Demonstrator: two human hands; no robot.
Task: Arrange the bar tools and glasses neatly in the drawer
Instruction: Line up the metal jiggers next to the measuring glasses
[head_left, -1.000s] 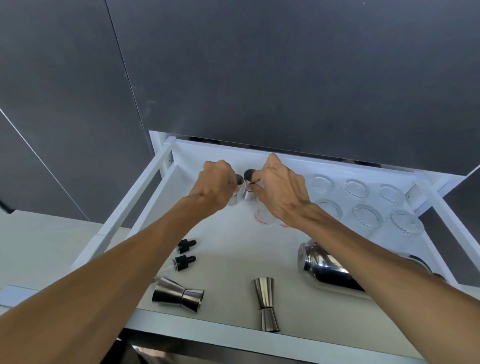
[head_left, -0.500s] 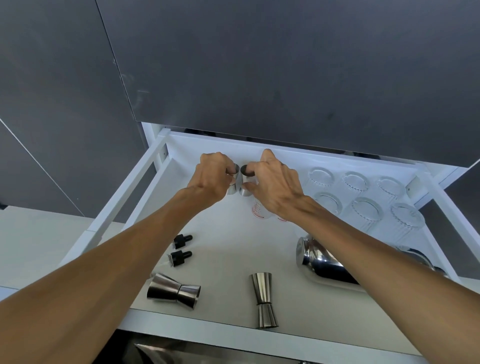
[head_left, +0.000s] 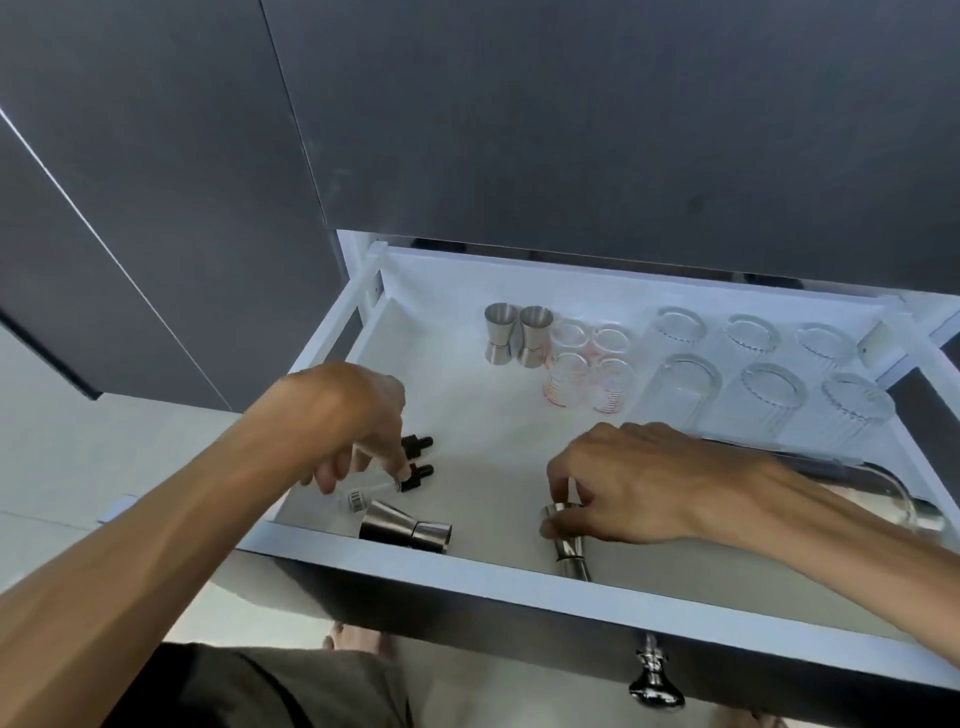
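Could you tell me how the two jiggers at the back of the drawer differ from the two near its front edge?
The back jiggers stand upright, touching side by side; the front left jigger and front right jigger lie on their sides, apart. Nothing touches the back pair; the right hand grips the front right one. All are steel.

Cabinet fronts (head_left: 571, 114): dark grey, matt panels filling the upper view — a thin vertical seam runs between two of them.
Pale line (head_left: 104, 244): a slim light strip slanting down across the left panel.
Floor (head_left: 67, 467): light, plain surface at the left, below the dark panels.
Trousers (head_left: 249, 686): olive-brown cloth at the bottom edge.
Feet (head_left: 358, 636): partly seen beneath the drawer — blurred.
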